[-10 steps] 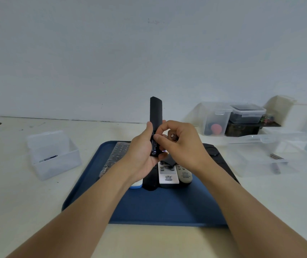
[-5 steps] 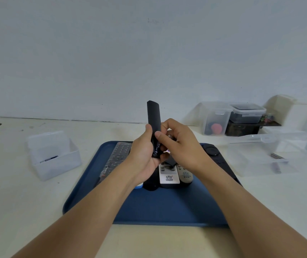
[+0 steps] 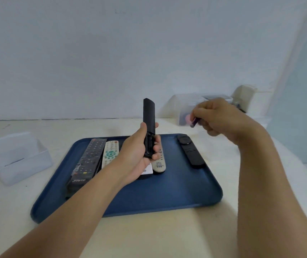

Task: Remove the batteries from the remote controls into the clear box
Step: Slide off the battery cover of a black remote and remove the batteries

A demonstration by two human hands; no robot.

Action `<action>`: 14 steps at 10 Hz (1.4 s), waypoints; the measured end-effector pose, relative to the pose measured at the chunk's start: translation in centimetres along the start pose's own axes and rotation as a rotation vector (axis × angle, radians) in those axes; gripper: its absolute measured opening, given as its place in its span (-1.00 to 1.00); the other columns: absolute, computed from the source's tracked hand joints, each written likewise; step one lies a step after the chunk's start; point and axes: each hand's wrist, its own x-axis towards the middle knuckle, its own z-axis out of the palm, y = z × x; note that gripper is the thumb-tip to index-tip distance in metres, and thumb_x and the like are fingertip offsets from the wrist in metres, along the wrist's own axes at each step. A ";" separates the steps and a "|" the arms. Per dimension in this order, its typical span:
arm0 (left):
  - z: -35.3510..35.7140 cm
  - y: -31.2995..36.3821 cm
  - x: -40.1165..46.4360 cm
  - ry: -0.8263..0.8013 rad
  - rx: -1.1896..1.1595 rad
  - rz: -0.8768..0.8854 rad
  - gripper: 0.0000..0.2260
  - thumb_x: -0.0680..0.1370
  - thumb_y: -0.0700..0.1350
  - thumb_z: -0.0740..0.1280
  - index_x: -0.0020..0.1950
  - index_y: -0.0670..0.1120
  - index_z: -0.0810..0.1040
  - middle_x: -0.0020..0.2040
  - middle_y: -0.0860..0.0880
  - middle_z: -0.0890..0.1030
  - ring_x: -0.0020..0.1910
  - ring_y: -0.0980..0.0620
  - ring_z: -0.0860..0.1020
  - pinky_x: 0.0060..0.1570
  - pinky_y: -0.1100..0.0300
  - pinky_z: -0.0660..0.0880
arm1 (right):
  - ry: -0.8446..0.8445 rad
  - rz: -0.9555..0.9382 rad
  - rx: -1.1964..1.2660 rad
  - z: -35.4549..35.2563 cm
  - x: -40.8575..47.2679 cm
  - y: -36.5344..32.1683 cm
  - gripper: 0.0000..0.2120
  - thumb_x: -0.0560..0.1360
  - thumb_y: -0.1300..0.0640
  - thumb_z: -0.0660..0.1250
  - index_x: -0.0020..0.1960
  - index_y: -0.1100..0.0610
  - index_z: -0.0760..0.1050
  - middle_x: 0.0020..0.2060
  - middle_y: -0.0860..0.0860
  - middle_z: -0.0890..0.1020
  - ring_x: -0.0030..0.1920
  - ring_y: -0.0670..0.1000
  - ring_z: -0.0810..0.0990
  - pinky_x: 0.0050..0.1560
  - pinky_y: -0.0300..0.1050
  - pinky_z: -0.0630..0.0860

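Note:
My left hand (image 3: 137, 155) grips a slim black remote (image 3: 149, 125) upright over the blue tray (image 3: 149, 198), its open battery bay facing me. My right hand (image 3: 217, 118) is raised to the right of it and pinches a small purple battery (image 3: 194, 122) in its fingertips. Several more remotes lie on the tray: a long black one (image 3: 89, 161), a white one with green buttons (image 3: 110, 152), a beige one (image 3: 159, 161) and a short black one (image 3: 190, 151). The clear box on the right is mostly hidden behind my right forearm.
A small clear box (image 3: 18, 157) stands on the cream table left of the tray. Clear storage containers (image 3: 184, 107) sit at the back right by the wall, blurred. The right edge of the table curves off near my right arm.
My right hand has pulled away from the black remote, up and to the right, with a battery pinched in it. The view has swung right; my left hand still holds the remote.

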 end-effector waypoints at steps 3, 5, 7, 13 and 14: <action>2.8 -1.8 -0.1 -0.110 0.117 0.028 -0.60 0.71 0.12 0.10 0.32 -0.09 0.55 -0.24 -0.02 0.57 -0.39 0.07 0.40 -0.46 0.23 0.32 | 1.096 0.337 0.215 -7.7 -0.2 6.8 -0.77 0.51 0.17 0.16 -0.05 0.32 0.49 0.01 0.25 0.64 -0.07 0.17 0.57 0.06 0.12 0.55; 2.3 -2.1 0.3 -0.106 0.092 0.016 -0.60 0.69 0.13 0.12 0.31 -0.06 0.59 -0.21 -0.05 0.56 -0.36 0.06 0.40 -0.45 0.22 0.37 | 1.024 0.441 -0.127 -7.6 -0.2 8.7 -0.96 0.56 0.32 0.20 -0.07 0.25 0.41 0.14 0.28 0.60 0.16 0.26 0.59 -0.01 -0.07 0.47; 2.1 -2.0 0.3 -0.109 0.085 0.011 -0.60 0.69 0.13 0.12 0.33 -0.07 0.58 -0.22 -0.04 0.55 -0.37 0.06 0.39 -0.46 0.22 0.36 | 1.106 0.455 -0.107 -8.3 -0.7 9.0 -0.95 0.52 0.32 0.22 -0.12 0.23 0.42 -0.05 0.19 0.56 0.05 0.26 0.62 -0.14 -0.11 0.39; 1.9 -1.0 0.0 -0.070 0.048 0.006 -0.59 0.71 0.11 0.10 0.38 -0.12 0.52 -0.22 -0.06 0.54 -0.37 0.04 0.36 -0.44 0.21 0.32 | 0.644 0.613 0.262 -5.7 2.9 7.6 -0.88 0.53 0.31 0.34 0.01 0.34 0.60 -0.31 0.17 0.61 -0.54 0.00 0.50 -0.63 -0.32 0.40; 1.9 -1.1 0.0 -0.054 0.052 -0.005 -0.58 0.71 0.10 0.11 0.37 -0.15 0.52 -0.22 -0.07 0.54 -0.37 0.04 0.36 -0.44 0.22 0.31 | 0.647 0.599 0.299 -5.7 2.9 7.6 -0.84 0.48 0.36 0.32 0.04 0.41 0.52 -0.24 0.32 0.64 -0.61 0.04 0.51 -0.55 -0.25 0.43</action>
